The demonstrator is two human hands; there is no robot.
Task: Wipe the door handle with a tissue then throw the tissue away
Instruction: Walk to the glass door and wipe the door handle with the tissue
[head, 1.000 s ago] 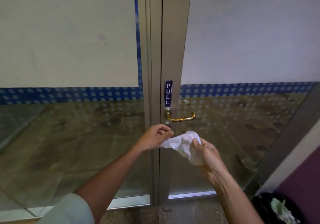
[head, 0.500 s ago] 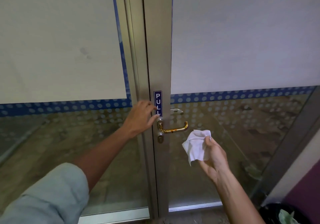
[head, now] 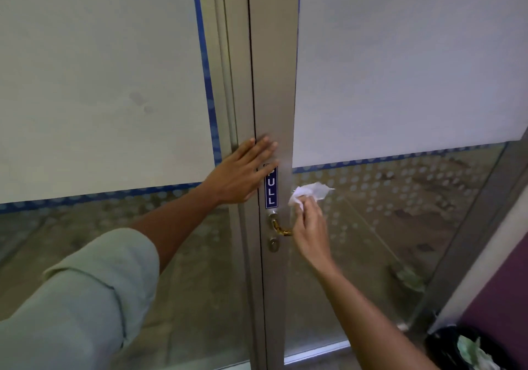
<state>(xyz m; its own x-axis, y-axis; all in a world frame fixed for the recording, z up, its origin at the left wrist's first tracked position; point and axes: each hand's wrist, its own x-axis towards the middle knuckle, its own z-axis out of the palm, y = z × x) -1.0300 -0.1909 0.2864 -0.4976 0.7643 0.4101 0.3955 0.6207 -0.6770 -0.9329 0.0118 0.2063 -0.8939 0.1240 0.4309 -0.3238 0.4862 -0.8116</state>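
The left hand (head: 243,174) lies flat and spread against the metal door frame (head: 273,84), its fingers (head: 264,148) stretched up and to the right, with the lowest fingertips overlapping the top of the blue PULL sticker (head: 271,188). It grips nothing. Its forearm runs down to the lower left into a pale green rolled sleeve (head: 85,298).

The right hand (head: 310,228) is closed around a crumpled white tissue (head: 310,192), which sticks out above the fingers, just to the right of the PULL sticker and in front of the glass. The hand sits over the outer part of the brass door handle (head: 281,229); only the handle's inner stretch, next to its round base, shows to the left of the palm. Whether the tissue itself touches the handle cannot be told, since the hand hides that part. Just below the handle's base is a round lock cylinder (head: 273,243).

The glass door panels (head: 400,241) on both sides have frosted white film above, a blue dotted band across the middle, and clear glass below. At the bottom right corner stands a bin with a black liner (head: 441,344), with pale crumpled waste inside it, well apart from both hands, beside a purple wall (head: 508,292).
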